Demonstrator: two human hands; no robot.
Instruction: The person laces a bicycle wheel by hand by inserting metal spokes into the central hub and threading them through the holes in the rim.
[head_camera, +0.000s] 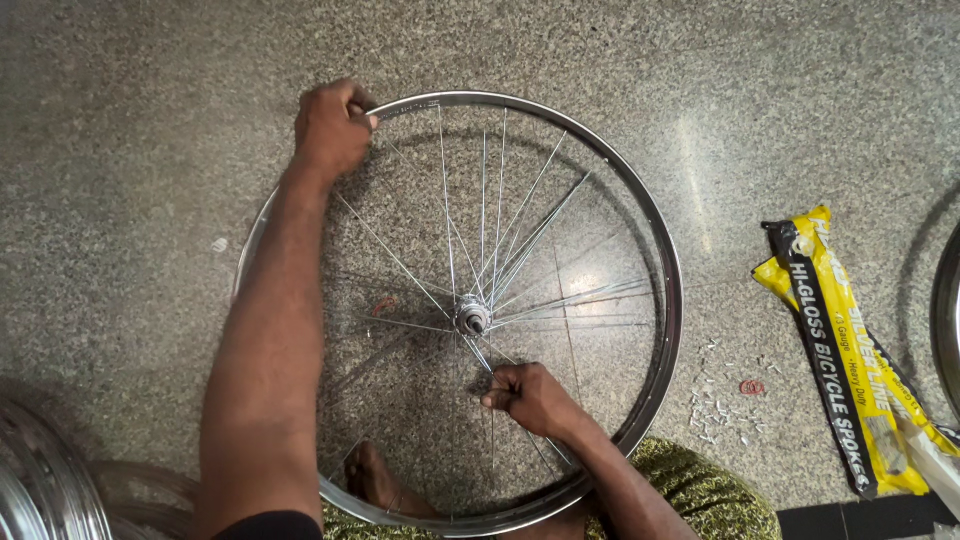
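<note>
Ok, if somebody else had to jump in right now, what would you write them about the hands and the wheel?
Left hand: gripping the far edge of the rim, steadying it.
Right hand: closed on a spoke just below the hub.
The wheel lies flat on the speckled floor, its near edge by the person's foot.
Done: many spokes already run from hub to rim.
Left: the left and near parts look thinly spoked; whether any spokes are tightened cannot be told.
Supplies: yellow-and-black spoke packet and small loose metal bits on the floor to the right.
</note>
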